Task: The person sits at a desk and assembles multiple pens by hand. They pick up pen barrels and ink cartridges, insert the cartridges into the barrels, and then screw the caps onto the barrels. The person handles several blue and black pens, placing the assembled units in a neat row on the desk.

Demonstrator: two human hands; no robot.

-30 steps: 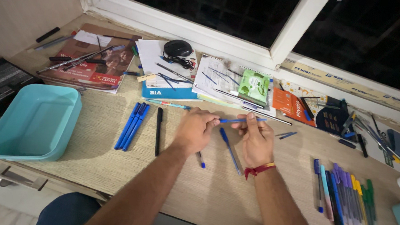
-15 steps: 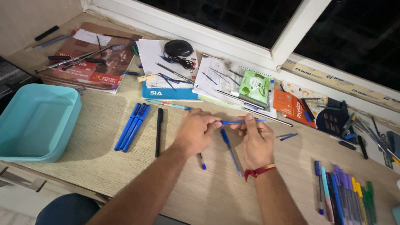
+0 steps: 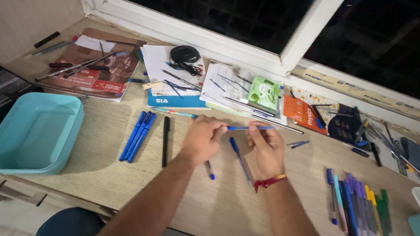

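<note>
A thin blue pen refill [image 3: 246,128] is held level between both hands above the wooden desk [image 3: 224,209]. My left hand [image 3: 202,138] pinches its left end and my right hand [image 3: 266,149] pinches its right part. Under the hands lie a blue pen barrel [image 3: 239,159] and a small blue pen piece [image 3: 209,170]. A row of three blue pens [image 3: 137,135] and a black pen [image 3: 165,140] lies to the left of my left hand.
A teal tray [image 3: 32,135] stands at the left front. Several coloured pens [image 3: 358,207] lie at the right. Books, papers, a black mouse [image 3: 184,54] and a green packet [image 3: 264,93] line the window sill side.
</note>
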